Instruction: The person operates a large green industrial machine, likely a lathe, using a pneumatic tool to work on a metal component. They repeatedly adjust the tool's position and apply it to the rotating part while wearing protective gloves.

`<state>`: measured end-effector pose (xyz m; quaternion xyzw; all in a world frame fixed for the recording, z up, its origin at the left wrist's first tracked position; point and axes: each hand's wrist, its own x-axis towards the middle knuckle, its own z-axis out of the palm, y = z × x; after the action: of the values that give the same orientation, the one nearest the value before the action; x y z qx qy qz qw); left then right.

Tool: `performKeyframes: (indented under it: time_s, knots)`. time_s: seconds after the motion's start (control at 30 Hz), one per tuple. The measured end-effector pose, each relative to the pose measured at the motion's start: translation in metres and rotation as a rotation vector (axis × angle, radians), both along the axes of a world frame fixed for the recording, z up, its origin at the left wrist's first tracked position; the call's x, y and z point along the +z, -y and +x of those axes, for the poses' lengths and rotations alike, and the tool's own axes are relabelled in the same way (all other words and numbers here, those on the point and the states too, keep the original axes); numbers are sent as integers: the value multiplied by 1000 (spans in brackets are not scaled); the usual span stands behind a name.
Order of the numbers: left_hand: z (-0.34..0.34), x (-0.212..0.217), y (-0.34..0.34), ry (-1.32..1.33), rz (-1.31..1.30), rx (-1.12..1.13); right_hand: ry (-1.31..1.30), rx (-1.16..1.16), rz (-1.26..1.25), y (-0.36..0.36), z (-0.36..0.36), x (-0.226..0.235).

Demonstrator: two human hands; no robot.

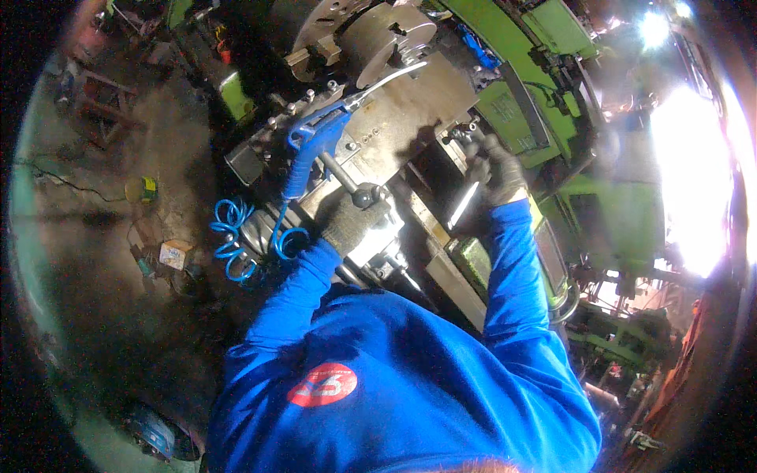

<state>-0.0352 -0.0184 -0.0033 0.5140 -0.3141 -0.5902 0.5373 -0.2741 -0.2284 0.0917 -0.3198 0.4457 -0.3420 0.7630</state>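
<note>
My left hand (351, 222), in a grey knit glove, is closed around the ball end of a metal lever (341, 173) on the lathe's tool carriage. A blue air blow gun (319, 140) lies across the carriage beside that lever, its pale nozzle pointing toward the chuck (388, 46). My right hand (500, 172), in a dark glove, is curled at the right side of the carriage. Its fingers are bent by a small dark metal fitting (464, 132); shadow hides what they grip. A bright, slim bar (464, 205) shows just below this hand.
A coiled blue air hose (231, 240) hangs left of the carriage. Green lathe panels (512, 118) stand at the right, with a blue object (478, 49) near the chuck. On the floor at left are a yellow can (148, 189) and a small box (173, 255).
</note>
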Motion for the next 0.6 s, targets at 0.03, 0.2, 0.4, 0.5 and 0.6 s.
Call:
performKeyframes:
  time_s: [0.03, 0.2, 0.4, 0.5, 0.6]
  knots:
    - [0, 5, 1, 3, 4, -7, -104, -28, 10, -3, -10, -24]
    - [1, -19, -1, -152, -36, 64, -411, 79, -410, -8, -2, -19]
    - [7, -30, 5, -84, -100, 63, -865, 20, -497, 15, -12, -20]
    - [-2, -17, 4, -116, -81, 93, -1384, 342, -824, 67, -94, -86]
    - [0, -25, 4, -157, -53, 115, -1326, 257, -689, 76, -90, -100]
